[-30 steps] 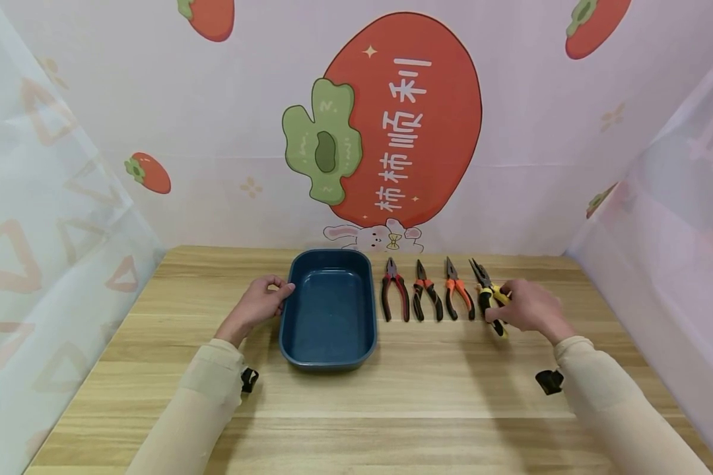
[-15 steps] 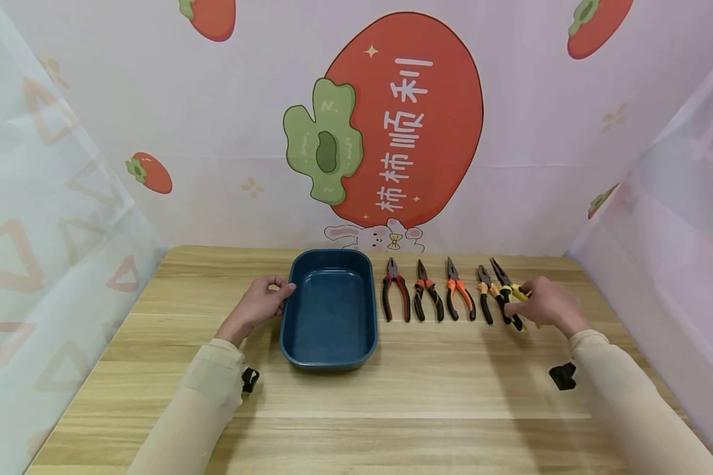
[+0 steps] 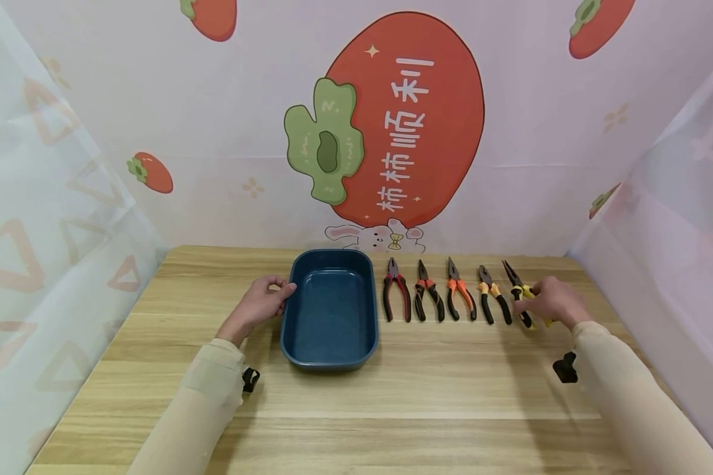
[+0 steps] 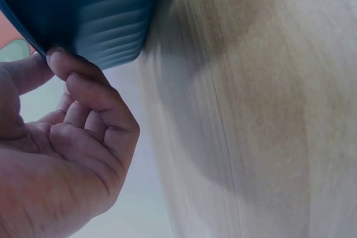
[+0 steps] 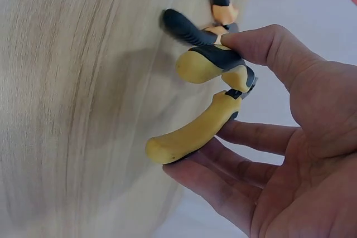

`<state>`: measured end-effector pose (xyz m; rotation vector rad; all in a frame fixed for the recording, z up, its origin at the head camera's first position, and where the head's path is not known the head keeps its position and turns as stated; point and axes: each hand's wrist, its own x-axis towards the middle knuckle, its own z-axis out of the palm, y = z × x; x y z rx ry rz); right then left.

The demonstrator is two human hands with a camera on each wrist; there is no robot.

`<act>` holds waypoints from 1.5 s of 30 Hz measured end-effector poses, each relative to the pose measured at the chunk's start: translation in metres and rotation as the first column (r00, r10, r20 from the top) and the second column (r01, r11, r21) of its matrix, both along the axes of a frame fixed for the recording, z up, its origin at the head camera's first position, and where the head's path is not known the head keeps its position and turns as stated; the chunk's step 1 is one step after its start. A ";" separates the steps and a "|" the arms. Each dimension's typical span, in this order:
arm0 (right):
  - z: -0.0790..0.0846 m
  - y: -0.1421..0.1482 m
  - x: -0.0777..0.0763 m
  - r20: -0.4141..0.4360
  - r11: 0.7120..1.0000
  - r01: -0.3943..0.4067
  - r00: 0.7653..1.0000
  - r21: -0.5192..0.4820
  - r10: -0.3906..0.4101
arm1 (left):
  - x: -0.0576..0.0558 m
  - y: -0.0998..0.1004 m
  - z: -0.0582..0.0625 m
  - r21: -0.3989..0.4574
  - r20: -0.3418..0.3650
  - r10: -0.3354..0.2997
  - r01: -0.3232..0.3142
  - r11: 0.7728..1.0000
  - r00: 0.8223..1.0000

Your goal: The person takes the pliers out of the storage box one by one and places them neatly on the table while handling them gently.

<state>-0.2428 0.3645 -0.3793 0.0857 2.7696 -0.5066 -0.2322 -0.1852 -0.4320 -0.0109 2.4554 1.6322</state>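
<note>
My left hand (image 3: 260, 305) pinches the left rim of a dark blue rectangular tray (image 3: 329, 361), thumb over the edge and fingers outside. In the left wrist view the thumb and forefinger meet at the tray's ribbed wall (image 4: 120, 32). At the right end of a row of tools, my right hand (image 3: 551, 302) holds long-nose pliers (image 3: 513, 276) with yellow-and-black handles. The right wrist view has the thumb on one handle and several fingers along the other yellow handle (image 5: 192, 132). Its jaws point toward the back wall.
Left of the held pliers lie black-and-light-orange pliers (image 3: 494, 294), orange pliers (image 3: 460, 289), black-and-orange pliers (image 3: 428, 290) and red-and-black pliers (image 3: 397, 290). Behind the wooden table (image 3: 356, 429) rises a printed wall sheet (image 3: 226, 119); more sheeting hangs at both sides.
My right hand has moved right with the yellow-and-black pliers, uncovering the black-and-light-orange pair beside them. My left hand and the tray have stayed in place.
</note>
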 end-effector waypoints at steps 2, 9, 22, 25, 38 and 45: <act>-0.002 0.002 -0.002 0.014 1.000 0.012 1.000 -0.003 -0.012 | 0.001 0.000 0.001 -0.003 -0.006 -0.007 0.007 1.000 1.000; -0.012 0.008 -0.008 0.041 0.999 0.043 0.998 -0.014 -0.043 | 0.001 0.001 0.002 0.004 -0.010 -0.017 0.017 1.000 1.000; -0.022 0.010 -0.014 0.034 0.997 0.068 0.997 0.034 -0.069 | 0.001 0.001 0.000 0.010 -0.007 -0.018 0.018 1.000 1.000; -0.023 0.007 -0.016 0.031 0.996 0.073 0.997 0.057 -0.074 | 0.001 0.000 0.000 0.002 -0.007 -0.013 0.013 1.000 1.000; -0.024 0.003 -0.020 0.049 0.993 0.098 0.994 0.066 -0.101 | 0.001 0.001 0.003 -0.007 -0.020 -0.010 0.010 1.000 1.000; -0.025 0.004 -0.027 0.034 0.991 0.104 0.994 0.079 -0.107 | 0.001 0.002 0.002 -0.013 -0.013 -0.009 0.009 1.000 1.000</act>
